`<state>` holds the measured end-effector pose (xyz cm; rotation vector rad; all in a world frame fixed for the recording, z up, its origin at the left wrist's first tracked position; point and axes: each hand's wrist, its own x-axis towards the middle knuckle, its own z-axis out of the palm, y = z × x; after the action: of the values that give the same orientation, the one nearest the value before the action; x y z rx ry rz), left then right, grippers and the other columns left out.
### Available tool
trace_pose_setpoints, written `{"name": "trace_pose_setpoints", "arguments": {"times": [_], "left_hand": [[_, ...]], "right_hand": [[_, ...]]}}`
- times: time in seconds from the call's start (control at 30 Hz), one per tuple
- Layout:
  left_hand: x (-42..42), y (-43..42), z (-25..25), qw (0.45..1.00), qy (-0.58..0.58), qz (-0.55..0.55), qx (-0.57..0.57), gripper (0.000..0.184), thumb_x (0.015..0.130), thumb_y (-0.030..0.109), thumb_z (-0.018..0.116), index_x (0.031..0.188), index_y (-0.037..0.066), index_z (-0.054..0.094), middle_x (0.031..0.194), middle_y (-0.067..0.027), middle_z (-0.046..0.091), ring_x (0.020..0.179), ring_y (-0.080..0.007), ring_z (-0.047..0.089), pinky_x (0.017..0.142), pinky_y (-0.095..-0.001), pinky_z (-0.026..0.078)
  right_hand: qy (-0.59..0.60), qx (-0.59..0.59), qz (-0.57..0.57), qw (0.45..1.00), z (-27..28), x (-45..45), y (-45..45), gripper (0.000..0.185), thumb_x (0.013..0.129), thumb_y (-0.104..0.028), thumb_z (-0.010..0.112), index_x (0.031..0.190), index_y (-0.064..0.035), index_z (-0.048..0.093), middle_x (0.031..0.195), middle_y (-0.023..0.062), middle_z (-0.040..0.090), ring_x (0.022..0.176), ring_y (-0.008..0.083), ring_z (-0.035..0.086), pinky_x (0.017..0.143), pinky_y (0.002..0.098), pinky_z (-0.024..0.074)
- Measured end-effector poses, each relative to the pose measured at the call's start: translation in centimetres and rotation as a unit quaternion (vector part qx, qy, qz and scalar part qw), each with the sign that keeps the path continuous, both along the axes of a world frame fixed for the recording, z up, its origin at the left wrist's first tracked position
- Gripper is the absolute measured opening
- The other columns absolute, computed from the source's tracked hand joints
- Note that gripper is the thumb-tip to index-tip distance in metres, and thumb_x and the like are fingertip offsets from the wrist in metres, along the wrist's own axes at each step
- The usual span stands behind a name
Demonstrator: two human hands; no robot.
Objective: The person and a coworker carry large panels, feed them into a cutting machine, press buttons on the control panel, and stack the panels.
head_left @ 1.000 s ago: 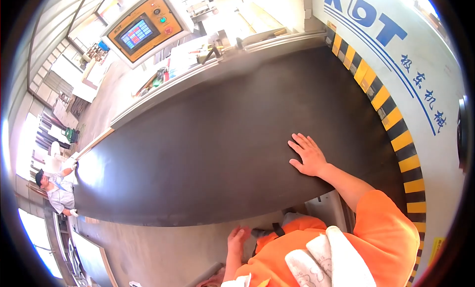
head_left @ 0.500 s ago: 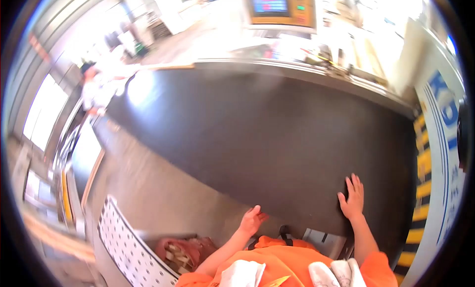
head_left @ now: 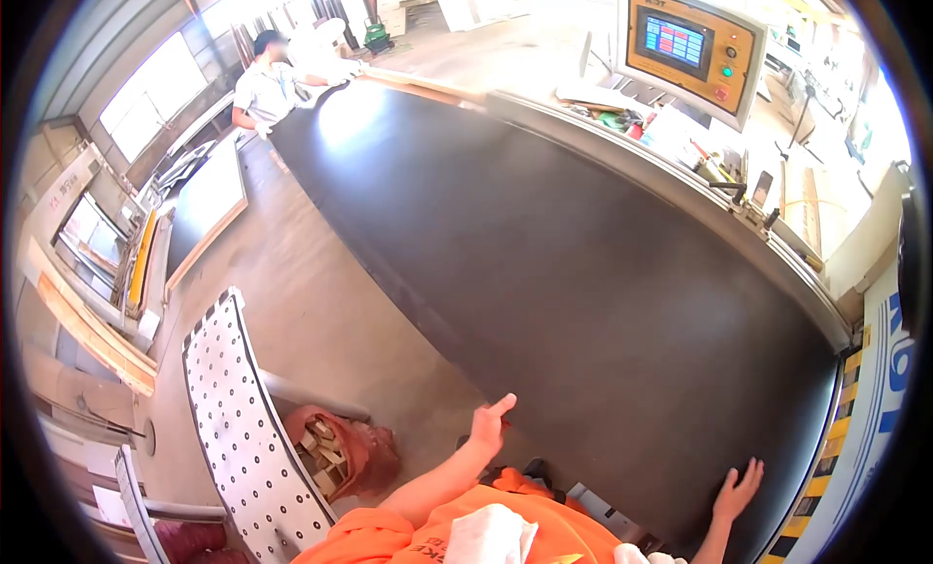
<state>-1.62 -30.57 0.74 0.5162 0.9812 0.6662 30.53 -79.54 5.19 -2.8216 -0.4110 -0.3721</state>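
- Right hand (head_left: 741, 486) lies loose on top of the dark panel (head_left: 544, 243), fingers spread and clasping nothing, near the panel's machine end.
- Left hand (head_left: 494, 423) is at the panel's near long edge, fingers curled and thumb extended; from where I stand I can't tell whether it pinches that edge.
- So the panel sits beneath the right palm and just beside the left fingers, stretching well away from both.
- Yellow-and-black stripes (head_left: 826, 457) border its end, near the right hand.
- Off to the left, a perforated white board (head_left: 243, 438) stands beside a red sack (head_left: 374, 457) of wood offcuts (head_left: 323, 449).
- Along the opposite long side runs a metal rail (head_left: 680, 175), with a control box (head_left: 680, 44) above.
- Farthest off, a co-worker (head_left: 262, 96) in white gloves stands at the panel's other end.
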Motion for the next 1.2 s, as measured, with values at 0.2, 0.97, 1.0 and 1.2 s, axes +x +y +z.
{"name": "trace_pose_setpoints", "arguments": {"times": [0.2, 0.97, 1.0, 1.2], "left_hand": [[-2.1, 8.6, 0.7, 0.992, -0.015, 0.125, 0.026, 0.033, 0.086, 0.019, 0.074, 0.107, -0.006, 0.068, 0.107, -0.0147, 0.07, 0.098, -0.027, 0.065, 0.093, -0.0387, 0.051], [-0.2, -3.6, 4.2, 0.958, -0.148, -0.107, -0.223, 0.043, 0.096, 0.025, 0.064, 0.133, 0.004, 0.055, 0.13, -0.0057, 0.062, 0.12, -0.0218, 0.057, 0.104, -0.0408, 0.043], [0.0, -2.2, 5.4, 0.964, -0.143, -0.074, -0.214, 0.043, 0.096, 0.024, 0.065, 0.132, 0.004, 0.055, 0.13, -0.0067, 0.062, 0.12, -0.023, 0.057, 0.104, -0.0413, 0.043], [-2.8, 10.3, 7.6, 0.968, -0.077, 0.013, -0.239, 0.048, 0.093, 0.022, 0.069, 0.133, 0.0, 0.053, 0.134, -0.0153, 0.058, 0.12, -0.0353, 0.056, 0.102, -0.0511, 0.044]], "right_hand": [[0.068, -0.063, -0.261, 0.961, -0.5, 1.8, -12.0, 0.073, 0.095, -0.052, 0.058, 0.144, 0.0005, 0.047, 0.145, 0.026, 0.049, 0.135, 0.0416, 0.044, 0.114, 0.0454, 0.0348], [0.463, 0.241, 0.1, 0.847, 5.7, -3.1, 34.5, 0.021, 0.079, -0.011, 0.074, 0.07, 0.0036, 0.062, 0.062, 0.0076, 0.062, 0.052, 0.0154, 0.062, 0.045, 0.0278, 0.0503], [0.472, 0.234, 0.112, 0.843, 5.7, -3.5, 36.8, 0.021, 0.08, -0.011, 0.074, 0.071, 0.004, 0.062, 0.062, 0.0077, 0.062, 0.052, 0.0155, 0.063, 0.046, 0.028, 0.0506], [0.499, 0.255, 0.175, 0.81, 4.4, -1.9, 51.5, 0.025, 0.085, -0.016, 0.075, 0.093, 0.006, 0.065, 0.076, 0.01, 0.067, 0.058, 0.0164, 0.065, 0.053, 0.029, 0.0527]]}}
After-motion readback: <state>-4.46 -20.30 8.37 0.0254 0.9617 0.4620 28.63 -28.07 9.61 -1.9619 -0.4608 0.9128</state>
